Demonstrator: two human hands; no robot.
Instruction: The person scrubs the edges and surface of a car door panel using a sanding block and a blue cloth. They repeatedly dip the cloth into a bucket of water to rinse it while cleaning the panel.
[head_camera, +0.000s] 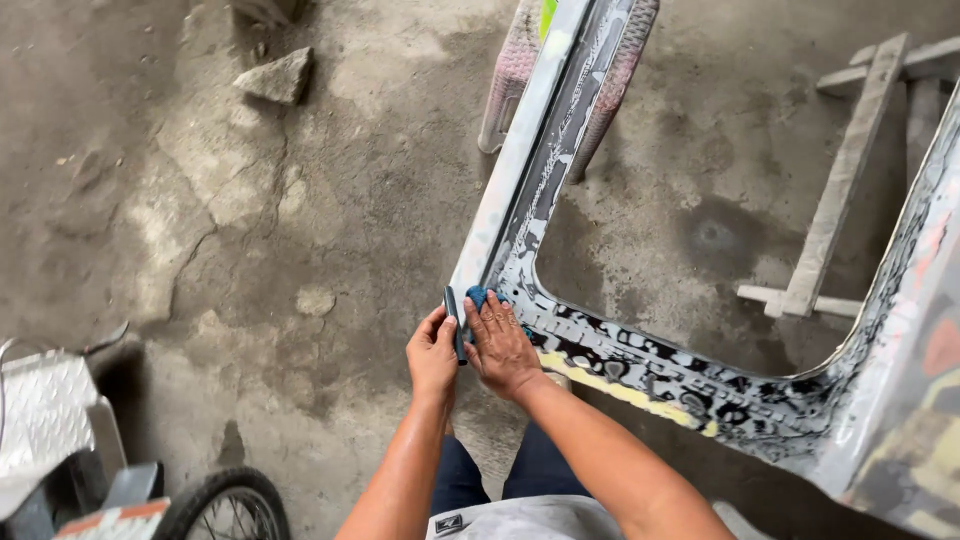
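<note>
A large grey car-body panel (545, 140) with a window-shaped opening lies in front of me, wet and patchy with black, white and yellow sanded layers. My right hand (500, 345) presses flat on a small blue pad (477, 296) at the panel's near left corner. My left hand (433, 355) grips the panel's outer edge beside it, next to a dark strip (451, 312) between the two hands. My knees show below in dark shorts.
Cracked grey concrete floor (300, 220) all around, with a loose chunk of rubble (276, 77) at upper left. A wooden frame (845, 170) lies at right. A small wheel (225, 505) and a diamond-plate metal piece (45, 410) are at lower left. A woven support (510, 70) holds the panel.
</note>
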